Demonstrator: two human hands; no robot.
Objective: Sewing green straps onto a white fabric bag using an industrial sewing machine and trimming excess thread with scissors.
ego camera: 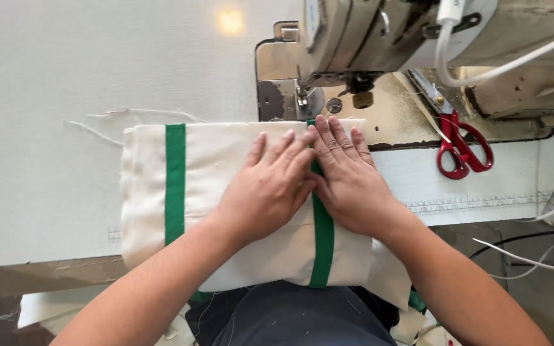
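A folded cream cloth (219, 160) with two green stripes lies on the white sewing table (52, 128) in front of a sewing machine (367, 38). My left hand (267, 189) rests flat on the cloth, fingers spread, just left of the right green stripe (322, 240). Beside it, my right hand (351, 179) presses flat over that stripe, fingertips near the cloth's far edge. The presser foot and needle area (302, 99) sits just beyond the fingertips. The cloth's near edge hangs over the table toward my lap.
Red-handled scissors (460, 150) lie on the machine bed to the right. White cables (520, 57) run along the machine's right side and below the table edge. Loose threads (136, 114) lie on the table left of the machine.
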